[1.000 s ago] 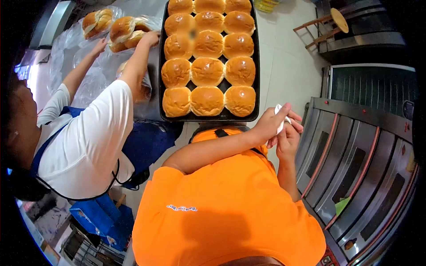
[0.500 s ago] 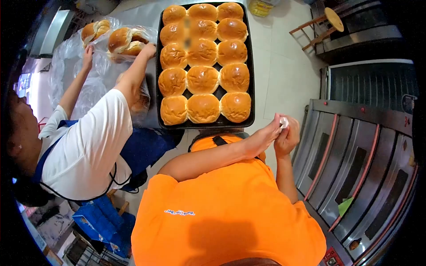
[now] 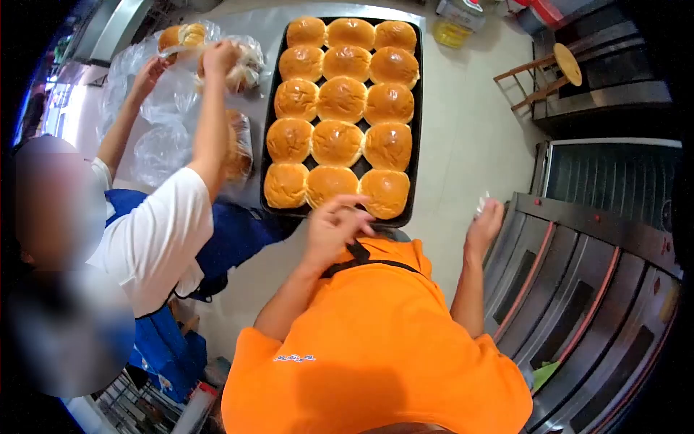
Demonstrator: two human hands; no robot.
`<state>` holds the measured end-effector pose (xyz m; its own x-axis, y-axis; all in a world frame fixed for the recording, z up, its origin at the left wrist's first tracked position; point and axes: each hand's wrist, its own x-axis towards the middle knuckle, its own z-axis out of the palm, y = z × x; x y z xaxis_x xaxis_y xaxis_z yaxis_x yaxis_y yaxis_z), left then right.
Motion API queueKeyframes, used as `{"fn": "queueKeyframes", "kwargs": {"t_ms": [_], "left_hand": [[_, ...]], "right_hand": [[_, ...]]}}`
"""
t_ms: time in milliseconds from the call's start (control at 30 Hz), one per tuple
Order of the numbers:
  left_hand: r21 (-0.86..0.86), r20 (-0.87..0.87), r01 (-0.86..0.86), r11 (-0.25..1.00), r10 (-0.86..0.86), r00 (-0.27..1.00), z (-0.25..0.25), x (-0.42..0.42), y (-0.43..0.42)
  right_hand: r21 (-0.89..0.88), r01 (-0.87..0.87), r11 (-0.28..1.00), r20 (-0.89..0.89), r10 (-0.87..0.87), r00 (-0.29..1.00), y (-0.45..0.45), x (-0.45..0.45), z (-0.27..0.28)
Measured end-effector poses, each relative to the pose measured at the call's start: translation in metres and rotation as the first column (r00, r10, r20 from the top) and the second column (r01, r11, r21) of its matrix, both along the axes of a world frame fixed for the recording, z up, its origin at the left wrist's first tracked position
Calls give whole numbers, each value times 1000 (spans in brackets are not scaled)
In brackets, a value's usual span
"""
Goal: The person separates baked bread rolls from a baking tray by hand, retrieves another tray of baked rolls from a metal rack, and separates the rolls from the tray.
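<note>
My left hand [image 3: 335,228], slightly blurred, is over the near edge of a black baking tray [image 3: 414,155], its fingers apart and holding nothing. It overlaps the front row of glossy golden bread buns [image 3: 341,98]; whether it touches one I cannot tell. Several buns sit on the tray in three columns. Off to the right, above the floor, my right hand [image 3: 486,226] pinches a small crumpled white scrap [image 3: 483,204], perhaps paper or plastic.
At the left, a co-worker in a white shirt [image 3: 160,235] handles bagged bread [image 3: 242,69] on the metal table [image 3: 253,22]. Another bagged loaf [image 3: 237,145] lies near the tray. Metal ovens [image 3: 571,289] stand right; a wooden stool [image 3: 567,65] and yellow oil jug [image 3: 454,32] are behind.
My hands, together around the white scrap before, have parted: the left moved left to the tray's near edge, the right stayed right with the scrap. The co-worker's far hand moved onto the bag.
</note>
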<state>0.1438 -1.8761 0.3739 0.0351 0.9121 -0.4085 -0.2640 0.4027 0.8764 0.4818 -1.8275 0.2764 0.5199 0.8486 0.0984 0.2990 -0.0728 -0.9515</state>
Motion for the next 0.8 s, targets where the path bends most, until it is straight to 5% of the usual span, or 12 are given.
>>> {"fn": "queueKeyframes", "kwargs": {"t_ms": [100, 167, 233, 367, 533, 567, 633, 700, 733, 767, 800], "left_hand": [[266, -441, -266, 927, 362, 821, -28, -20, -22], [400, -520, -345, 849, 521, 677, -43, -36, -34], [415, -505, -474, 777, 630, 590, -39, -40, -40], [258, -437, -646, 718, 683, 585, -55, -58, -56], [238, -597, -529, 814, 552, 582, -76, -92, -59], [301, -512, -562, 771, 627, 587, -120, -106, -65], [367, -311, -664, 652, 758, 573, -178, -199, -1], [572, 334, -765, 296, 768, 546, -119, -418, 186], [593, 681, -798, 103, 464, 566, -93, -500, 235], [606, 774, -795, 24, 213, 597, -76, -547, 242], [628, 704, -778, 30, 405, 584, -67, -542, 222]], "right_hand": [[-101, 2, 995, -98, -12, 995, 40, -8, -17], [132, -126, 983, 359, 71, 931, 65, -25, -39], [82, -193, 978, 236, 169, 957, 89, -56, -21], [56, -458, 887, 313, 420, 852, 159, -111, 12], [52, -616, 786, 465, 527, 712, 214, -165, 19], [47, -615, 787, 473, 525, 708, 221, -169, 15], [-24, -272, 962, 650, 222, 727, 225, -164, -2], [-62, -51, 997, 579, 77, 812, 230, -134, -17], [-49, -20, 999, 546, 44, 837, 220, -128, -11], [-35, 12, 999, 510, 7, 860, 204, -125, -1], [-1, -26, 1000, 478, 23, 878, 189, -121, -2]]}}
